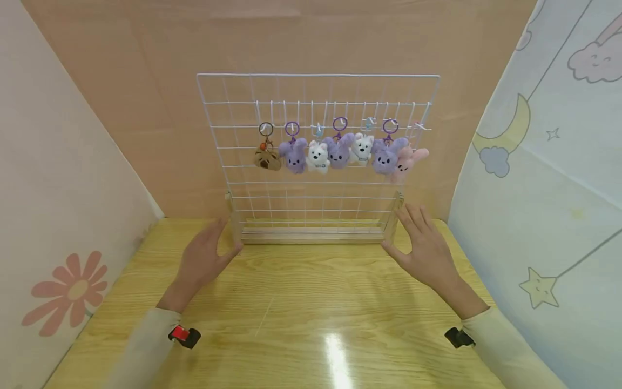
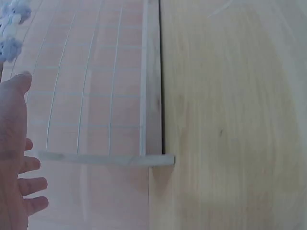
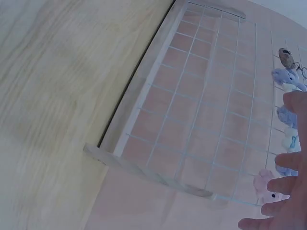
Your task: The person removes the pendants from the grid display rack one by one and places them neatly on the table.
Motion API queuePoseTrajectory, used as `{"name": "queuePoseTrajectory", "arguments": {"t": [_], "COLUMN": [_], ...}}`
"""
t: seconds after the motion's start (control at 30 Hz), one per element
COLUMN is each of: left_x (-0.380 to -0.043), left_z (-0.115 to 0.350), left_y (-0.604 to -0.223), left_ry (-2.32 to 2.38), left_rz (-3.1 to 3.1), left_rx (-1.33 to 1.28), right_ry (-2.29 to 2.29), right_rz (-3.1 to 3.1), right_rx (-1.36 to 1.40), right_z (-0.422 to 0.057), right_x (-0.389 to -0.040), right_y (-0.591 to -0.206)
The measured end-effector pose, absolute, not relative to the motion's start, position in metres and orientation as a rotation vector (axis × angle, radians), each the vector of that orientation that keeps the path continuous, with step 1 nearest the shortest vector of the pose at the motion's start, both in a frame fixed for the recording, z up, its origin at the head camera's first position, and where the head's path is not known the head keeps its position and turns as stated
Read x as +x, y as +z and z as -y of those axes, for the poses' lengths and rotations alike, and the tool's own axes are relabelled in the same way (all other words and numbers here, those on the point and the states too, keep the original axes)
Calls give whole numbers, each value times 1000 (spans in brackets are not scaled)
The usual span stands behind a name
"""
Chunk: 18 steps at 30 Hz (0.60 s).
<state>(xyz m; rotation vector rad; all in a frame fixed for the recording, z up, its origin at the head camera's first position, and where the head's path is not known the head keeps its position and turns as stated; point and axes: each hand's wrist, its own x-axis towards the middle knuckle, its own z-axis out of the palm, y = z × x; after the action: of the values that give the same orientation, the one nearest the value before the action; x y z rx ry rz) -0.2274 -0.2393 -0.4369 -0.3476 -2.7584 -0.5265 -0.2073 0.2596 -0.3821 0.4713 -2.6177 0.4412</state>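
A white wire grid rack [image 1: 311, 195] stands upright in a wooden base [image 1: 311, 236] with a wooden foot at either end. Plush keychains hang from its hooks in a row: a brown one [image 1: 268, 158], three purple bunnies [image 1: 294, 157], two white ones [image 1: 318, 156] and a pink one [image 1: 403, 165] at the right end. My left hand [image 1: 203, 258] is beside the base's left end, fingers extended and thumb apart. At the right end is my right hand [image 1: 427, 254], its fingers likewise spread. Neither hand holds anything; whether the thumbs touch the wood, I cannot tell.
The light wood table [image 1: 311, 302] spreads in front of the rack. Behind it hangs a tan backdrop [image 1: 146, 108]. Patterned cloth walls rise on the left [image 1: 58, 178] and right [image 1: 549, 178]. Dark straps [image 1: 459, 337] circle both wrists.
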Motion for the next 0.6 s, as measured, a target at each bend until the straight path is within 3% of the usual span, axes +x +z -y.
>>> {"name": "queuePoseTrajectory", "arguments": {"t": [0.6], "left_x": [-285], "left_z": [270], "left_y": [-419], "left_ry": [-986], "left_rz": [2661], "left_rx": [-368], "right_ry": [584], "right_rz": [2400], "right_rx": [419], "right_z": [-279], "right_x": [-226], "right_y": [-326]}}
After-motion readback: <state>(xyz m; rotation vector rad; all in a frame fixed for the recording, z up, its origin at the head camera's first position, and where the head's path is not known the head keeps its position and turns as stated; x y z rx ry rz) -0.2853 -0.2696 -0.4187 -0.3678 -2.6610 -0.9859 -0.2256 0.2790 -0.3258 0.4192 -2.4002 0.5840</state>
